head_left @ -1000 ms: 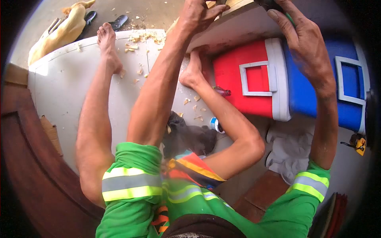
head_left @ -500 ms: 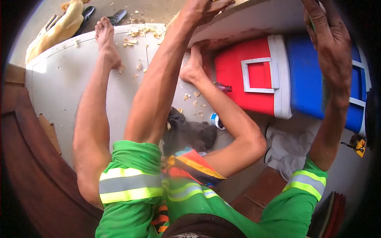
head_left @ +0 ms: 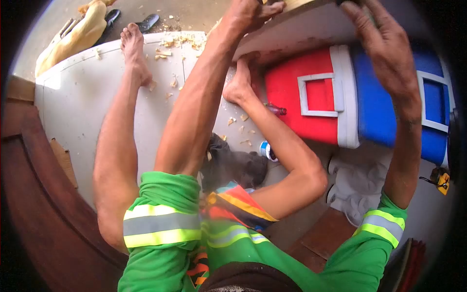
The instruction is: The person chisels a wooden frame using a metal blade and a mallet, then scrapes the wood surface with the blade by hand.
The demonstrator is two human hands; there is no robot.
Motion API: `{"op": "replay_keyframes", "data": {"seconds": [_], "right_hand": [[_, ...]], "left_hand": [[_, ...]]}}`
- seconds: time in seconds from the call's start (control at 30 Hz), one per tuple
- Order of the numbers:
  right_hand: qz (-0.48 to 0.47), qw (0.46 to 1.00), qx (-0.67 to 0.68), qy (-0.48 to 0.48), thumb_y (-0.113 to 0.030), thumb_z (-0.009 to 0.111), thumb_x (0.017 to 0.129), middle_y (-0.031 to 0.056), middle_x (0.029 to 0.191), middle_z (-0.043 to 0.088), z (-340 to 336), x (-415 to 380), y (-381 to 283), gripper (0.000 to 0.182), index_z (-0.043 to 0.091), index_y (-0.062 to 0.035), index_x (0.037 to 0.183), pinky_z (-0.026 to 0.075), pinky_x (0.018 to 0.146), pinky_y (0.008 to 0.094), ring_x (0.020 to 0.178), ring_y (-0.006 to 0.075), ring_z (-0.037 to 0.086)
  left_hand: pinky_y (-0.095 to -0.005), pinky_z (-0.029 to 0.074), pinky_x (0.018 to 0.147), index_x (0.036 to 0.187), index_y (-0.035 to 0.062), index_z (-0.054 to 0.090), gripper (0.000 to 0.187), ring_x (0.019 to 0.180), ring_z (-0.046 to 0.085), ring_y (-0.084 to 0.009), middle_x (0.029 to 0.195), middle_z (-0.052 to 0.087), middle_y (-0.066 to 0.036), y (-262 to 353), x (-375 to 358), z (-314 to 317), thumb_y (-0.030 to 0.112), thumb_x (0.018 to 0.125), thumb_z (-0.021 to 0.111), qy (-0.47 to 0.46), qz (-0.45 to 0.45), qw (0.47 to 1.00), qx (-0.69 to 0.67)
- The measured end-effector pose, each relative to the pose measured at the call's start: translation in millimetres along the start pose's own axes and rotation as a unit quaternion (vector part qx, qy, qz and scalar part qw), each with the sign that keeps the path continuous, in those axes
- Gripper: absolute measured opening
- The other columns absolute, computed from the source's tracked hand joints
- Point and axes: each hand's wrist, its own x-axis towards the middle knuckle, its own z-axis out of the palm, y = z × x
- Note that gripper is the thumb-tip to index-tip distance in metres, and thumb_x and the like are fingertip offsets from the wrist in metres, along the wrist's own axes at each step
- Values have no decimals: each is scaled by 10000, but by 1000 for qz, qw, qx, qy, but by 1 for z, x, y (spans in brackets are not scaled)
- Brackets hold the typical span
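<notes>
At the top of the head view, my left hand is closed at the bare-wood edge of a panel. The panel's pale face slopes below that edge, beside my bent leg. My right hand is farther right, with curled fingers around something mostly cut off by the top of the frame. Only a dark bit and a sliver of green show there, too little to name.
Wood shavings lie on the light floor near my feet. Red and blue coolers stand at the right. A glass bottle, dark cloth, small tin and yellow tape measure lie around. A dog rests at upper left.
My right hand has moved left, closer to my left hand. My left hand stays at the wood edge, and the whole view has shifted slightly.
</notes>
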Motion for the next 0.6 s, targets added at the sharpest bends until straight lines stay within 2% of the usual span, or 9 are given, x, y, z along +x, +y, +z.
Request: {"op": "replay_keyframes", "data": {"seconds": [0.1,0.2,0.27,0.33,0.37,0.47,0.5,0.6], "right_hand": [[46,998,-20,30,-223,525,1054,188,1230,687,11,-3,-1,412,555,38,1371,525,995,387,1099,259,668],[-77,962,-236,110,-254,530,1056,194,1237,678,23,-3,45,440,535,16,1403,527,1004,390,1170,264,635],[-28,995,-74,59,-263,532,1053,210,1262,666,6,-3,20,455,526,10,1416,517,1027,404,1203,286,623],[10,997,41,65,-258,537,1048,223,1289,652,13,-6,16,462,519,5,1427,503,1050,414,1227,306,613],[13,992,73,105,-249,540,1045,227,1303,645,26,-6,16,462,516,2,1432,495,1063,418,1235,315,609],[99,994,-48,21,-187,548,1032,231,1315,641,-2,1,-6,460,498,8,1445,494,1069,415,1241,324,608],[17,985,-167,35,-174,546,1031,228,1308,645,4,-5,17,458,494,11,1447,501,1060,413,1237,321,610],[-55,996,-63,34,-133,545,1015,232,1330,636,10,-13,7,460,494,24,1445,491,1071,414,1247,325,607]], "left_hand": [[-404,558,932,1298,14,570,517,1080,702,-307,1146,722,-200,-1,-2,3,161,850,781,38,12,999,-3],[-400,558,935,1308,5,564,526,1088,699,-309,1166,714,-207,-3,2,4,145,849,779,15,6,1000,-11],[-400,559,936,1313,10,564,534,1088,699,-303,1169,714,-199,-4,3,0,142,844,784,21,19,1000,-4],[-401,559,936,1318,16,564,543,1088,698,-297,1172,715,-192,-6,-2,1,139,838,788,19,23,1000,-4],[-397,558,939,1310,26,571,538,1088,699,-295,1162,718,-188,-2,-3,-1,147,835,793,11,14,1000,-11],[-400,560,935,1309,31,573,527,1094,697,-301,1152,716,-203,0,-1,-2,150,842,786,-9,38,999,-9],[-401,565,926,1313,35,571,520,1102,695,-301,1148,717,-204,0,-3,-2,146,849,779,-15,18,1000,-19],[-395,568,918,1318,34,567,533,1110,694,-294,1159,721,-185,-17,-5,3,149,844,783,13,17,999,-40]]}}
